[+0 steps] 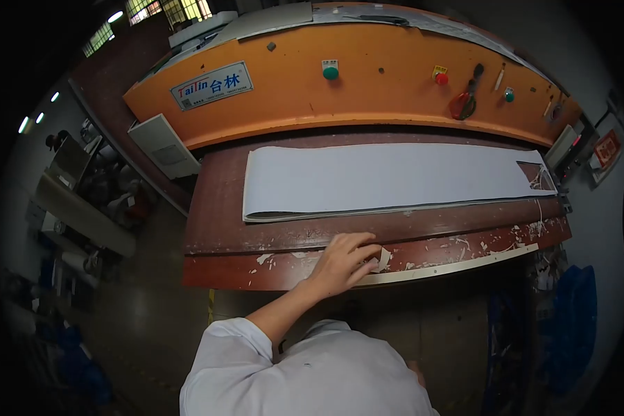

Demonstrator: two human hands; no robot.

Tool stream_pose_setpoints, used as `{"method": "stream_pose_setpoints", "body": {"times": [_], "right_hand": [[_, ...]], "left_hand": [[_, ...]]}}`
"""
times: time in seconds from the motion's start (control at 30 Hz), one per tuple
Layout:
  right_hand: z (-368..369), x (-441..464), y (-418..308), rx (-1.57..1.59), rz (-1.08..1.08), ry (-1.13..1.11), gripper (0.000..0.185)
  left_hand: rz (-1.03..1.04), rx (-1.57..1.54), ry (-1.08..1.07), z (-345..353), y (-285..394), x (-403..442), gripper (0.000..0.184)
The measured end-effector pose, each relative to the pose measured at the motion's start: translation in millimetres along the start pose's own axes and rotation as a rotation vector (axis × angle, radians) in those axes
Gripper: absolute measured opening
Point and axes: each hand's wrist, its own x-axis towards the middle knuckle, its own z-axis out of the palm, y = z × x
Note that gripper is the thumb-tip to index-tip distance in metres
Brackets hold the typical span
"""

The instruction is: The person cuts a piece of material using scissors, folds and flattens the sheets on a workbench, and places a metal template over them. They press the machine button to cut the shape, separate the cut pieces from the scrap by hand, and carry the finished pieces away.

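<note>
My left hand (343, 265) is over the front edge of the red-brown table (291, 267), palm down, with its fingers bent and apart and nothing visible between them. A small pale scrap (385, 259) lies right beside its fingertips. Beyond the hand, a long stack of white sheets (388, 177) lies flat across the table, with a dark-edged cutout at its right end and loose strands there. My right hand is not in view; only a bit of skin shows at my right side.
An orange machine beam (284, 90) with green and red buttons spans the back. Red-handled scissors (463, 104) hang on it. A pale strip (451, 269) runs along the table's front right edge, near scattered white scraps. Blue plastic (572, 326) hangs at the right; rolls (90, 215) stand at the left.
</note>
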Motion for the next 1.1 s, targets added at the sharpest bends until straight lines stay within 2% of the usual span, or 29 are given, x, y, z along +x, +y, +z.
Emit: {"method": "stream_pose_setpoints", "body": {"times": [0.03, 0.1, 0.17, 0.27, 0.4, 0.47, 0.77, 0.9, 1.03, 1.1], "right_hand": [[-22, 4, -9, 0.042, -0.010, -0.008, 0.033], [-101, -55, -185, 0.256, 0.206, -0.010, 0.030], [-143, -46, -205, 0.293, -0.113, 0.050, 0.025], [-200, -46, -289, 0.359, -0.370, 0.047, 0.022], [-237, -20, -362, 0.257, -0.590, 0.105, 0.024], [-248, 4, -384, 0.204, -0.677, 0.103, 0.025], [-246, 70, -462, 0.164, -0.795, -0.012, 0.024], [-224, 75, -481, 0.113, -0.882, -0.237, 0.023], [-203, 55, -489, 0.015, -0.930, -0.567, 0.024], [-196, 51, -480, -0.075, -0.985, -0.693, 0.023]], "left_hand": [[0.000, 0.050, 0.051, -5, -14, 8, 0.039], [-0.064, 0.204, 0.065, -15, -40, 21, 0.043], [-0.171, 0.378, 0.035, -27, -64, 31, 0.049], [-0.328, 0.581, 0.045, -43, -105, 38, 0.051], [-0.574, 0.772, -0.031, -61, -148, 24, 0.056], [-0.662, 0.776, -0.052, -66, -163, 11, 0.057], [-0.679, 0.650, 0.063, -60, -173, -6, 0.054], [-0.668, 0.436, 0.208, -67, -167, -14, 0.049], [-0.661, 0.619, 0.484, -59, -105, -33, 0.049], [-0.775, 0.685, 0.573, -38, -63, -58, 0.050]]}}
